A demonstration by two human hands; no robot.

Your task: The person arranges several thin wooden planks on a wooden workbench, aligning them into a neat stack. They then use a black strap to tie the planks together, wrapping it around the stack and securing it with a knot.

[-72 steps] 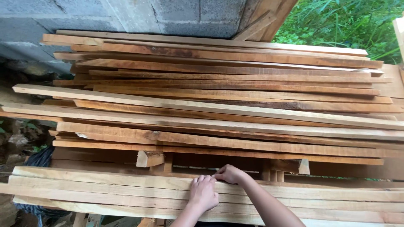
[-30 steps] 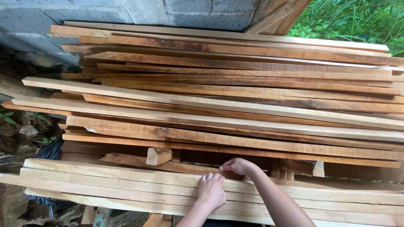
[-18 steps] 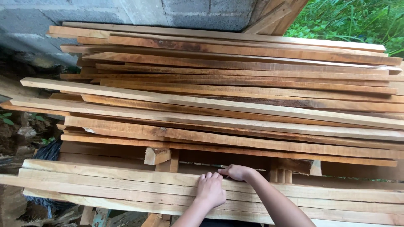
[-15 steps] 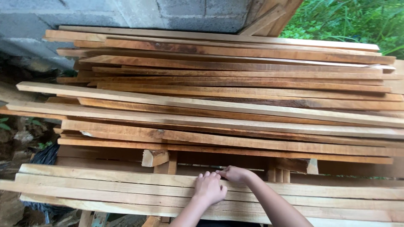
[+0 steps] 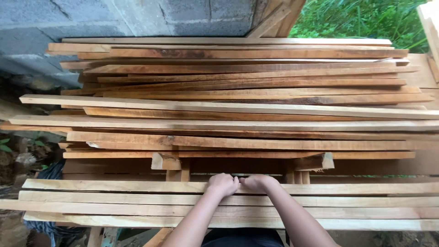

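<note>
From the head camera I looked straight down on a deep stack of long wooden boards [image 5: 238, 114], running left to right and lying in loose layers, reddish-brown in the middle and paler at the near edge. Behind the stack stood a grey block wall [image 5: 137, 18], and green grass [image 5: 361, 20] showed at the top right.

My left hand [image 5: 222, 184] and right hand [image 5: 257, 182] sat side by side, knuckles nearly touching, at the far edge of the nearest pale board [image 5: 114, 186]. That board was the farthest of a group of about four light planks lying flat nearest to me. Both sets of fingers were curled down over the board's far edge. They looked closed around that edge, but the fingertips were hidden below it, so I could not tell how firm the hold was.

Just beyond the hands lay a shadowed gap, with two short wooden blocks [image 5: 165, 161] at its far side, under the next layer, apparently as spacers.

As for progress, I judged the work to be at an early point. The gripped board lay level and in line with its neighbours, with no end lifted or drawn out. The rest of the stack looked undisturbed, so nearly all the handling remained to be done.
</note>
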